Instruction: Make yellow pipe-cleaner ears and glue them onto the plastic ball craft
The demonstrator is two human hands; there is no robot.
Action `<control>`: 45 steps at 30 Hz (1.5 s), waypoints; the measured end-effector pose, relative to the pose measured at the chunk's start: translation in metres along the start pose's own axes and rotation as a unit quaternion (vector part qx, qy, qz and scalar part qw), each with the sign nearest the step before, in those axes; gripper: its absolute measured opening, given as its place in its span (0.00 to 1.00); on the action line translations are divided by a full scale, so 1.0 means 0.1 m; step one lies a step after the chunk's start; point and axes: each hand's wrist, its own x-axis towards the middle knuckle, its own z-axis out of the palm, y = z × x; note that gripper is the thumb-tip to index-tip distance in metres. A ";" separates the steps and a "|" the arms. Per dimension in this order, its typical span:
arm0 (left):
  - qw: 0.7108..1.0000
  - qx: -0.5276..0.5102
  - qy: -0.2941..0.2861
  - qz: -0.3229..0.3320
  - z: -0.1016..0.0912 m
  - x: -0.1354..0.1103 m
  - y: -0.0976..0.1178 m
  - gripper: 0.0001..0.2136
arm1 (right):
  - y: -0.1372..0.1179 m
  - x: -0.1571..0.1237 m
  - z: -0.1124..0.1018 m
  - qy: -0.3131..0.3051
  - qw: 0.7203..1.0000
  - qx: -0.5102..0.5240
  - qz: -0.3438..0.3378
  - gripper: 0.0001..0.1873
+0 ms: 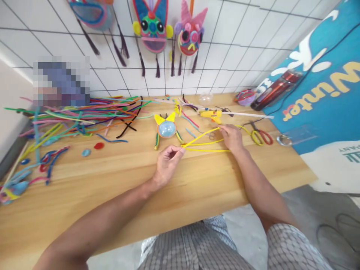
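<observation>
Between my hands stretch yellow pipe cleaners [201, 143], fanning out from left to right. Their left ends are pinched between the thumb and fingers of my left hand [168, 164]. My right hand [232, 138] closes its fingertips on an upper yellow strand, while lower strands pass behind or under that hand. Just beyond my left hand lies a half-built creature with a clear dome body [167, 129], yellow ears [164, 119] and green-and-yellow legs. Behind my right hand lies a yellow glue gun [211, 115] with a long glue stick in it.
Loose coloured pipe cleaners [112, 112] are heaped at the back left. Scissors [261, 137] lie right of my right hand, near a red thermos [277, 90]. Red [99, 146] and blue [86, 152] discs lie left. Finished masks [153, 28] hang on the tiled wall.
</observation>
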 end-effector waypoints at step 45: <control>0.901 0.350 -0.193 0.168 -0.12 0.04 0.00 0.11 | -1.15 -0.28 -0.45 0.007 0.916 0.393 0.076 0.24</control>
